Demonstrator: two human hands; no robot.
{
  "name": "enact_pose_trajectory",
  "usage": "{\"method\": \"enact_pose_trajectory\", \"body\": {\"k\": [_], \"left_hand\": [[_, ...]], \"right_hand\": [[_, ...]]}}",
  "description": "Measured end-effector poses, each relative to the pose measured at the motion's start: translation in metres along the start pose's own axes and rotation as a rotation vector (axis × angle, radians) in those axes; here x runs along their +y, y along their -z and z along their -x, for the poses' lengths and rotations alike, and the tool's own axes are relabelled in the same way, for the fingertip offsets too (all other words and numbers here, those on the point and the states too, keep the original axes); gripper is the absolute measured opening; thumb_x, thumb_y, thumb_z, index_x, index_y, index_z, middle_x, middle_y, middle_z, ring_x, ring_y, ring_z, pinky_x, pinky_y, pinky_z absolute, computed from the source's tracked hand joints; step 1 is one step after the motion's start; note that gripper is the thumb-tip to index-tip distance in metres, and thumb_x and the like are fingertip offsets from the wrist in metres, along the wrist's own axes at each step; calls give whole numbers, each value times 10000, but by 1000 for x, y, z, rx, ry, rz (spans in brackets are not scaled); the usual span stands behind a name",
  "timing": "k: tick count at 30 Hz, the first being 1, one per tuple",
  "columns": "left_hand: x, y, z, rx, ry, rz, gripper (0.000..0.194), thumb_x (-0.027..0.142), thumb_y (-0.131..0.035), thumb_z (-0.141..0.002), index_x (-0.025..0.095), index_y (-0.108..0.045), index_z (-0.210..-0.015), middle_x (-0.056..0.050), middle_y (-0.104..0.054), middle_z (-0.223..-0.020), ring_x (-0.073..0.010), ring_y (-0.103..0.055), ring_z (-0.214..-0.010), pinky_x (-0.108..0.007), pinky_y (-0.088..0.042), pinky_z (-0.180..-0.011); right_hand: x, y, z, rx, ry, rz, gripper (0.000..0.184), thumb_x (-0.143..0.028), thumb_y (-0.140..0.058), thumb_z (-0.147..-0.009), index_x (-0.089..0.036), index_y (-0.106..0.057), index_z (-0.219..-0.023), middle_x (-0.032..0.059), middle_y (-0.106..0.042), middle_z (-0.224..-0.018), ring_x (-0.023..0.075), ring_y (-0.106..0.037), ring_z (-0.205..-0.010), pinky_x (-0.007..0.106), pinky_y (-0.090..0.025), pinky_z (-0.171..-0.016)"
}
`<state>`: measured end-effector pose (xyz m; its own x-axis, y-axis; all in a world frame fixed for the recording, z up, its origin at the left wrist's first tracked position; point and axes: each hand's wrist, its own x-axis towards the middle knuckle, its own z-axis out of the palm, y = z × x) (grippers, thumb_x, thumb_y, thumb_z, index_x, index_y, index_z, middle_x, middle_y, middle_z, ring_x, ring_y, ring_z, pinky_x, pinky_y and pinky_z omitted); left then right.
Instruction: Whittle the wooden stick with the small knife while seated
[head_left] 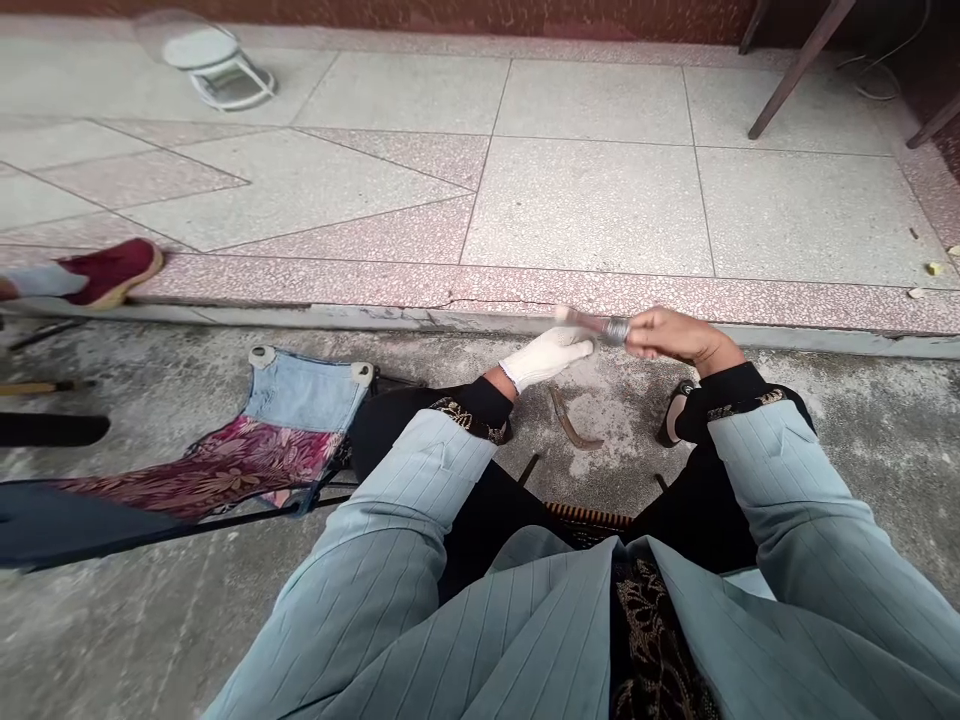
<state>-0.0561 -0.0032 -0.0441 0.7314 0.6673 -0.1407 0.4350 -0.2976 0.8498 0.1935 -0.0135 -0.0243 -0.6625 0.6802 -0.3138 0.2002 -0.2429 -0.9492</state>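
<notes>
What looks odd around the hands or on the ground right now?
The left hand wears a white glove, but the right hand is bare. A curved metal piece lies loose on the concrete below them, and a folding chair lies flat on the ground to their left.

Seen from beside this person, the outfit is a pale blue-grey pinstriped jacket (540, 640) with long sleeves (405, 480) running up to the grip. Just short of the grip, each sleeve ends in a black cuff (469, 420) edged with gold-and-black embroidery. The left hand (544, 358) wears a white knit glove (551, 357), while the right hand (675, 338) is bare. Well below the grip, a black-and-gold brocade panel (645, 640) shows down the jacket's front, above black trousers (480, 530) and a black slip-on shoe (675, 412).
</notes>
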Motion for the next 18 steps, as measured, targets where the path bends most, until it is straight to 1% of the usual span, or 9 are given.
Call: {"method": "enact_pose_trajectory", "body": {"k": [1, 2, 3, 5, 9, 12, 14, 16, 18], "left_hand": [[0, -2, 0, 8, 13, 17, 336, 388, -402, -922, 147, -632, -874, -8, -597, -722, -101, -508, -612, -217, -405, -608], [0, -4, 0, 10, 28, 27, 342, 395, -394, -927, 151, -628, -875, 2, -572, -686, -95, -485, -579, -212, -385, -578], [1, -6, 0, 3, 41, 37, 344, 403, -395, -928, 153, -626, -878, 12, -549, -658, -91, -464, -553, -209, -364, -554], [3, -10, -1, -30, 47, 31, 349, 422, -408, -924, 151, -625, -881, 21, -528, -642, -88, -438, -532, -211, -338, -534], [7, -15, -1, -106, -23, -58, 334, 409, -429, -917, 142, -619, -848, 11, -547, -687, -104, -461, -603, -217, -341, -575], [7, -16, -2, -145, -61, -113, 327, 382, -425, -920, 136, -621, -830, -4, -584, -716, -118, -498, -659, -221, -356, -618], [6, -17, -2, -173, -97, -150, 337, 368, -410, -927, 136, -634, -829, -13, -612, -748, -126, -523, -691, -228, -367, -658], [3, -18, -2, -210, -125, -194, 352, 360, -396, -934, 141, -654, -840, -20, -633, -778, -131, -539, -713, -233, -373, -685], [2, -21, -2, -235, -118, -232, 361, 360, -386, -940, 151, -671, -862, -22, -650, -805, -134, -546, -719, -234, -373, -687]], "right_hand": [[0, 2, 1, 163, 61, -117, 366, -492, -717, -794, -140, -640, -860, -16, -546, -660, 66, -426, -516, 212, -329, -491], [0, 4, 1, 290, 101, -226, 383, -499, -733, -777, -142, -624, -863, -20, -525, -647, 64, -409, -507, 207, -311, -472], [1, 5, 0, 375, 120, -319, 409, -509, -754, -752, -143, -610, -866, -24, -503, -635, 62, -394, -499, 205, -293, -455], [3, 6, -3, 453, 116, -421, 460, -520, -797, -695, -144, -592, -862, -29, -478, -621, 61, -379, -487, 203, -267, -432], [6, 3, -10, 507, 74, -406, 493, -517, -840, -626, -149, -558, -794, -22, -497, -614, 60, -396, -483, 203, -261, -425], [11, 3, -13, 523, 51, -338, 502, -553, -820, -625, -158, -543, -763, -17, -508, -614, 60, -395, -480, 207, -261, -428], [15, 5, -15, 539, 22, -238, 472, -569, -769, -676, -162, -542, -753, -16, -507, -613, 62, -387, -473, 214, -264, -433], [18, 7, -17, 562, -60, -25, 410, -548, -690, -763, -163, -553, -729, -10, -507, -604, 73, -390, -469, 227, -279, -449], [19, 7, -19, 588, -181, 285, 356, -494, -620, -830, -162, -578, -707, 3, -519, -600, 94, -419, -489, 245, -299, -481]]}}
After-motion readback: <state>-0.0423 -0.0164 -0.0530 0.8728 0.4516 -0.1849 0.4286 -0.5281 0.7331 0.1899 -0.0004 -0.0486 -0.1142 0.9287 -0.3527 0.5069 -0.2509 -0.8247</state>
